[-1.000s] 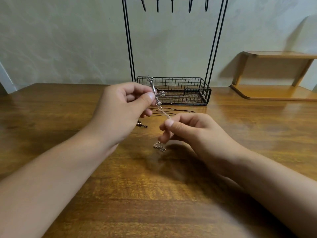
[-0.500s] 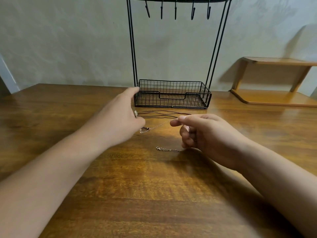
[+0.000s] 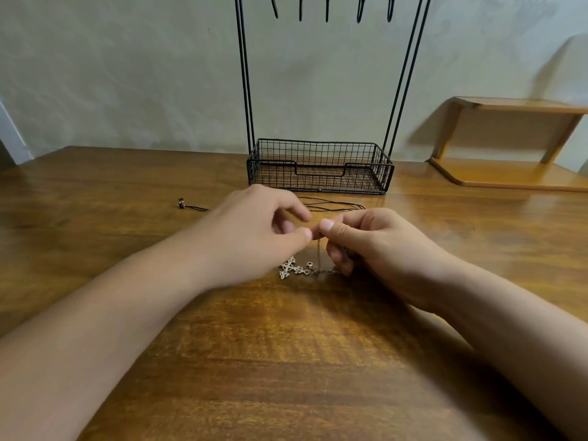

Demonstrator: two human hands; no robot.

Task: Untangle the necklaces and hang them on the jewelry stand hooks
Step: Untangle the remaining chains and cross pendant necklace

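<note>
My left hand (image 3: 254, 230) and my right hand (image 3: 372, 243) meet fingertip to fingertip above the table, both pinching a thin silver chain necklace (image 3: 318, 253). Its chain drops from my fingers to the wood, where a silver cross pendant (image 3: 289, 268) and the clasp end lie. A black cord necklace (image 3: 334, 205) lies behind my hands, in front of the stand; its bead end (image 3: 181, 203) rests far left. The black wire jewelry stand (image 3: 319, 167) has a basket base, and its hooks (image 3: 327, 7) at the top hang bare.
A wooden corner shelf (image 3: 509, 173) sits at the back right on the brown wooden table (image 3: 286, 361). A pale wall stands close behind the stand.
My hands came together at the chain. The cross pendant, earlier held up in my left hand, now lies on the table, and the cord's bead end sits far left.
</note>
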